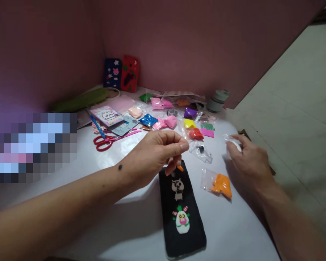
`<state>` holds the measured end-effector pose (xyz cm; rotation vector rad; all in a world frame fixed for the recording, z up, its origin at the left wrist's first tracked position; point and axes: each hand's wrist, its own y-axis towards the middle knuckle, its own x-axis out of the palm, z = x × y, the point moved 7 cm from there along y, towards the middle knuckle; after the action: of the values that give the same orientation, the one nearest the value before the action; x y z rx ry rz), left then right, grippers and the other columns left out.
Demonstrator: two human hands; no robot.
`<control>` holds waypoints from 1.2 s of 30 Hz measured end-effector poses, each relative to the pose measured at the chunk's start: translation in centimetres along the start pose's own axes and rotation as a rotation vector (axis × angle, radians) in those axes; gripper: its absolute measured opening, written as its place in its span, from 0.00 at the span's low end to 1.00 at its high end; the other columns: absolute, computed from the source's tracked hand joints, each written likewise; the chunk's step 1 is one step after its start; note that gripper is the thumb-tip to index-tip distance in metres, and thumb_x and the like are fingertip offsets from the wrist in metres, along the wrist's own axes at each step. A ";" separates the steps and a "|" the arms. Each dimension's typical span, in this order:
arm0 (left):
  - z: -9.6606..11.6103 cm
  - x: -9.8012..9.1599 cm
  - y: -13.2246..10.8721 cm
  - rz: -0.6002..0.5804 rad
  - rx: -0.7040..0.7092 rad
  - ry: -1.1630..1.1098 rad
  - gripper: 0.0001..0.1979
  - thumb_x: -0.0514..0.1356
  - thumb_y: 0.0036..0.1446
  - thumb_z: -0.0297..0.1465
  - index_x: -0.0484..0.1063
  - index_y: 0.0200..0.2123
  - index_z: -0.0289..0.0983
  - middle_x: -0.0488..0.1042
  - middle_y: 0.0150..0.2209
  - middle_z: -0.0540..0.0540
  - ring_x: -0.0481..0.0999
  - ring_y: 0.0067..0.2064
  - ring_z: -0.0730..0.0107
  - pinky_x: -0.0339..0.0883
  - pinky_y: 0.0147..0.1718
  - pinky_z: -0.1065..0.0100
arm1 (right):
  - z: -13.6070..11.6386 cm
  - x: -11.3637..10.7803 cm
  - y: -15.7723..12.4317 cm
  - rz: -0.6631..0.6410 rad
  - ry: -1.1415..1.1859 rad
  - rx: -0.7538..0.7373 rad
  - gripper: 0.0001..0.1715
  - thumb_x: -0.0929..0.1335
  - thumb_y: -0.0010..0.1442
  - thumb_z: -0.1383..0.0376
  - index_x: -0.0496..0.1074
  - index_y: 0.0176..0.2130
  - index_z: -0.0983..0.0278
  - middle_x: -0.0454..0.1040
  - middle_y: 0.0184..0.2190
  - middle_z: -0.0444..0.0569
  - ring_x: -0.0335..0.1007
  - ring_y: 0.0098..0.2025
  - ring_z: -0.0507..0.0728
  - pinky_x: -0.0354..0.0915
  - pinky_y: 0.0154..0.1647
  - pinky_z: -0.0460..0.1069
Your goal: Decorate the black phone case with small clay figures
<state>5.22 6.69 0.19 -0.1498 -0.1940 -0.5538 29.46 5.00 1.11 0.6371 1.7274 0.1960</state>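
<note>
My left hand [170,150] is over the top end of a black phone case [197,226], thumb and forefinger pinched together. Whatever lies between those fingertips, if anything, is too small to make out. Just below the fingers a small orange piece [180,168] shows at the case. On the case are a pale cartoon animal figure [177,189] and a white egg-shaped clay figure [182,223] with green, pink and striped parts. At the right edge of the table my right hand [250,159] grips a clear bag of white clay [235,146]. A bag of orange clay [222,185] lies between that hand and the case.
Red-handled scissors [104,142], a blue pen [97,127] and cards [107,115] lie left. Several clay bags, including yellow [190,124] and blue [148,120], spread behind my hands. Two decorated cases [130,73] lean on the wall; a grey jar [217,101] stands back right.
</note>
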 end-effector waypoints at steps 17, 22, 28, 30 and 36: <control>-1.0 1.4 -0.7 -0.121 -0.200 -0.205 0.09 0.57 0.59 0.27 0.68 0.26 0.32 0.67 0.20 0.51 0.62 0.16 0.83 0.55 0.12 0.80 | -6.1 -3.9 -3.7 -0.231 0.420 -0.196 0.19 0.66 0.59 0.50 0.76 0.43 0.58 0.78 0.27 0.44 0.75 0.26 0.55 0.69 0.25 0.48; -1.0 1.4 -0.7 -0.152 -0.194 -0.128 0.10 0.57 0.60 0.29 0.68 0.26 0.33 0.64 0.14 0.53 0.60 0.14 0.81 0.55 0.11 0.79 | -10.6 -6.1 -4.9 -0.302 0.541 -0.442 0.12 0.68 0.60 0.61 0.76 0.45 0.57 0.79 0.33 0.45 0.76 0.31 0.54 0.70 0.26 0.46; -0.9 1.0 -0.4 -0.138 -0.164 -0.134 0.10 0.58 0.57 0.27 0.69 0.24 0.31 0.65 0.14 0.52 0.61 0.14 0.81 0.55 0.12 0.80 | -13.4 -4.7 -4.9 -0.230 0.625 -0.628 0.11 0.69 0.59 0.70 0.77 0.43 0.62 0.79 0.37 0.49 0.75 0.39 0.55 0.70 0.40 0.49; -1.0 0.8 -0.3 -0.127 -0.164 -0.152 0.10 0.60 0.55 0.27 0.69 0.23 0.31 0.65 0.14 0.53 0.61 0.14 0.81 0.55 0.11 0.80 | -13.2 -4.3 -4.9 -0.182 0.713 -0.608 0.11 0.69 0.59 0.73 0.77 0.42 0.62 0.79 0.36 0.49 0.74 0.39 0.55 0.69 0.41 0.50; -1.6 0.6 -0.1 -0.129 -0.192 -0.180 0.09 0.63 0.52 0.27 0.70 0.22 0.30 0.67 0.15 0.52 0.62 0.13 0.82 0.56 0.10 0.80 | -12.6 -3.8 -5.9 -0.044 0.709 -0.673 0.12 0.70 0.56 0.77 0.78 0.40 0.66 0.78 0.32 0.50 0.74 0.34 0.52 0.69 0.35 0.46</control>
<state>5.93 5.99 -1.25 -0.3766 -0.3268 -0.6875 16.25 0.70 5.00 0.0103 2.1608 1.0183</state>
